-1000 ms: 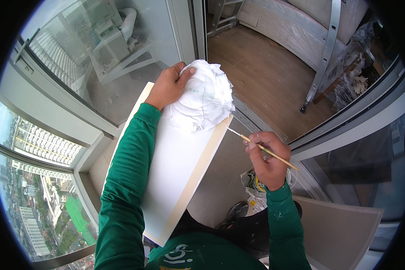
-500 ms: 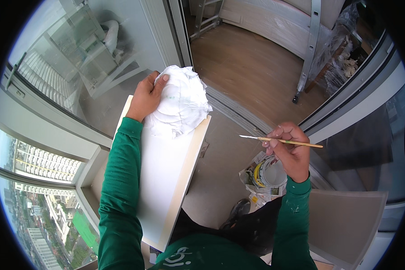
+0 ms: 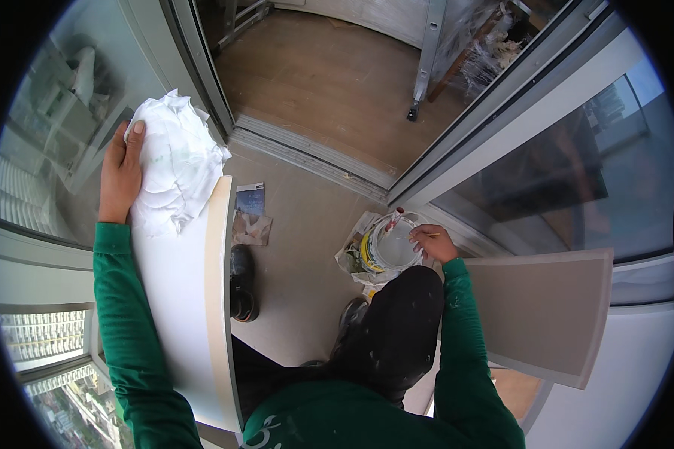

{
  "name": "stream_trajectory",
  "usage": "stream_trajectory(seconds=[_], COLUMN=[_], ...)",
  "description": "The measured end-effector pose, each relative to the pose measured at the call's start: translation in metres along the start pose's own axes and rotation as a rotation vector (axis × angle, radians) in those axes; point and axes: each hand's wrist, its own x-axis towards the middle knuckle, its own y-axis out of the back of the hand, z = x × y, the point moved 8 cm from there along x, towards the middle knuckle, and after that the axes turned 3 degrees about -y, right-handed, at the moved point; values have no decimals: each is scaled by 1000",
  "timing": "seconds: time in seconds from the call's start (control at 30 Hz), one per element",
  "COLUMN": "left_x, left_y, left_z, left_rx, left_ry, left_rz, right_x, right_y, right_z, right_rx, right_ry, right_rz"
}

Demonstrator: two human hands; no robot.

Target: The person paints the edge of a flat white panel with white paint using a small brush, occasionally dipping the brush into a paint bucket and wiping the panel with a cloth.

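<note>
One paint bucket, one rag, one board

Item 1: your paint bucket (image 3: 388,247), round, white inside with a yellow band, stands on crumpled paper (image 3: 352,258) on the grey floor (image 3: 299,247). Pale paint fills its bottom.

Item 2: your right hand (image 3: 432,242) reaches down to the bucket's rim, fingers pinched shut on a thin brush (image 3: 416,236) laid across the opening.

Item 3: your left hand (image 3: 120,176), arm stretched forward, lies with fingers spread flat against a bunched white rag (image 3: 176,165) at the far end of a long white board (image 3: 176,299).

Item 4: surroundings. Your dark shoe (image 3: 241,288) stands beside the board; a second grey panel (image 3: 539,314) leans at your right. Wooden flooring (image 3: 329,82) lies beyond the sliding-door track (image 3: 307,153).
</note>
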Motion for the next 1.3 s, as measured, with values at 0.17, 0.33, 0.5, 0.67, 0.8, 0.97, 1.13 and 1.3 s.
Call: stream_trajectory(seconds=[0.17,0.33,0.5,0.67,0.8,0.97,1.13,1.3], left_x=[-7,-9,-12,-17,-13,-11,-7,-5], left_y=[1,8,2,7,5,-1,15,18], left_z=[31,39,41,39,39,45,2,-2], left_rx=[137,127,131,98,75,147,-7,19], left_ry=[-39,-88,-31,-63,-66,-24,10,40], left_rz=[52,86,43,89,86,63,57,84], right_x=[44,79,93,104,110,106,103,104], right_y=[-42,-77,-78,-86,-80,-86,-83,-71], right_z=[52,68,90,99,119,122,93,103], right_rx=[-295,-526,-881,-905,-916,-930,-878,-863], right_ry=[6,155,291,184,107,164,106,136], right_rz=[-87,-196,-222,-188,-173,-238,-189,-130])
